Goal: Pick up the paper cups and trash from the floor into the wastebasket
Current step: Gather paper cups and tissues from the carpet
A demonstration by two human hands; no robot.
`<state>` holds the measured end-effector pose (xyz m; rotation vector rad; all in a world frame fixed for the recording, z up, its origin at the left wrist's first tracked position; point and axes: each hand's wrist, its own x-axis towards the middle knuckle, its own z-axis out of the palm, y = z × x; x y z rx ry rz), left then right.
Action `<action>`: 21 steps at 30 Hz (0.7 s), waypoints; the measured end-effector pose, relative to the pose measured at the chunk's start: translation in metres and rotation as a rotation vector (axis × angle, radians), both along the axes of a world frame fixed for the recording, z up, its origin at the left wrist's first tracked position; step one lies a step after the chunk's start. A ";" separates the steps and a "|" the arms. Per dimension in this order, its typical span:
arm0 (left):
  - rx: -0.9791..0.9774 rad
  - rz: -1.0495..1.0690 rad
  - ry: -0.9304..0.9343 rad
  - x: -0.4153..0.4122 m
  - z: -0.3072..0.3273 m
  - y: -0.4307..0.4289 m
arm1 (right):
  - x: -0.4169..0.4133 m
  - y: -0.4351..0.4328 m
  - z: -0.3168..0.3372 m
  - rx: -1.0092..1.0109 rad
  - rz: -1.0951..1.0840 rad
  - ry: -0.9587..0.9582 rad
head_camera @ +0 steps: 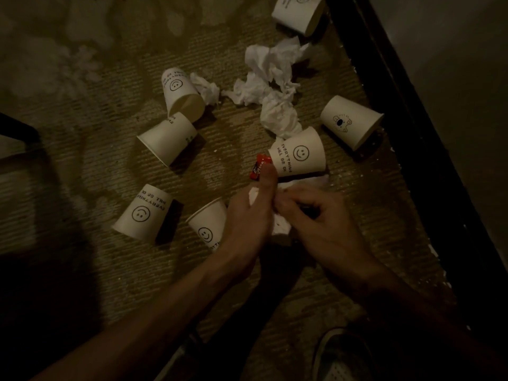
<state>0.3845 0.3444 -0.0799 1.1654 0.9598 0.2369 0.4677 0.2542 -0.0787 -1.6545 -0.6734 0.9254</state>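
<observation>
We hold both hands close together, low over the carpet (104, 111), and a ball of white paper (281, 229) sits between them. Our left hand (246, 220) is wrapped around the paper, with its thumb (268, 181) pointing straight ahead. Our right hand (323, 215) has its fingers (291, 200) curled in at the paper, but we cannot tell if they pinch it or only touch it. We think the next grab turns on the red wrapper (258, 165). It lies just past the tip of the left thumb, so close that it may be touching. Its long side runs away from us and a bit to the right. The left hand is nearer to it than the right. Right beside the wrapper, farther out from the right fingers, a smiley cup (299, 154) lies on its side with its wide end to the right. Another cup (206, 225) lies just left of the left hand, partly under it. We do not see the wastebasket, so we cannot say which way it is.
</observation>
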 end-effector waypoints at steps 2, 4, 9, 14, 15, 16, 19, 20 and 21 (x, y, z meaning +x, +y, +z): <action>-0.020 0.027 0.020 -0.001 0.003 0.007 | 0.001 0.005 0.005 0.022 0.005 0.166; 0.007 0.026 0.009 -0.003 0.006 0.012 | 0.004 0.009 0.007 0.019 -0.064 0.314; 0.219 0.122 0.075 -0.007 0.005 0.038 | 0.016 0.019 0.001 -0.147 -0.197 0.187; 0.108 0.143 -0.011 -0.005 0.001 0.050 | 0.010 0.029 0.009 -0.221 -0.052 0.675; 0.072 0.129 -0.033 -0.004 0.000 0.050 | 0.011 0.033 0.013 -0.207 -0.074 0.733; 0.043 0.109 -0.034 -0.005 -0.001 0.049 | 0.012 0.037 0.016 -0.205 -0.094 0.732; 0.126 0.077 -0.032 -0.006 -0.006 0.047 | 0.015 0.048 0.019 -0.240 -0.069 0.659; 0.194 0.082 -0.041 -0.006 -0.006 0.048 | 0.016 0.050 0.020 -0.254 -0.040 0.647; 0.251 0.086 -0.047 -0.008 -0.007 0.050 | 0.016 0.052 0.021 -0.273 -0.015 0.635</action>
